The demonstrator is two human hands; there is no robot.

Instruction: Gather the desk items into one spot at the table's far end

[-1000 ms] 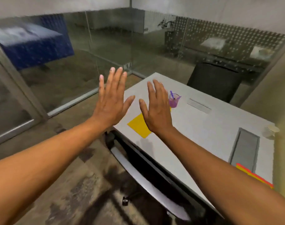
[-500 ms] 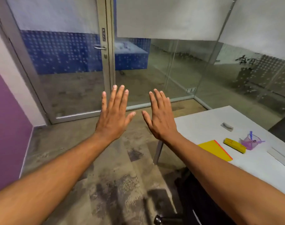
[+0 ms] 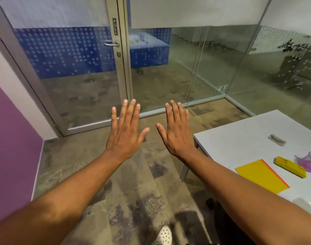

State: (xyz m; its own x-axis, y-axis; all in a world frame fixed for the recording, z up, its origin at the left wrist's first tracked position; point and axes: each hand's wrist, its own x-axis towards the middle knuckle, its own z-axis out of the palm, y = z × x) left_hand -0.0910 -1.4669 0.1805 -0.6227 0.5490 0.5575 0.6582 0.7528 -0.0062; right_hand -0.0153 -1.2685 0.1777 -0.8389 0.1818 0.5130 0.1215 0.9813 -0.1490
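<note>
White table is sitting off to the right with the yellow pad, the yellow block and the purple cup near its edge. Both the left hand and right hand are hovering flat-fingered and empty over carpet, well away, so a hurried reach could be knocking that cup over or sliding the pad off.

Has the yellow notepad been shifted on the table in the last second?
Cannot tell. The camera swung left; the yellow notepad lies near the table's front edge beside the yellow stapler as before, and neither hand touches it.
</note>
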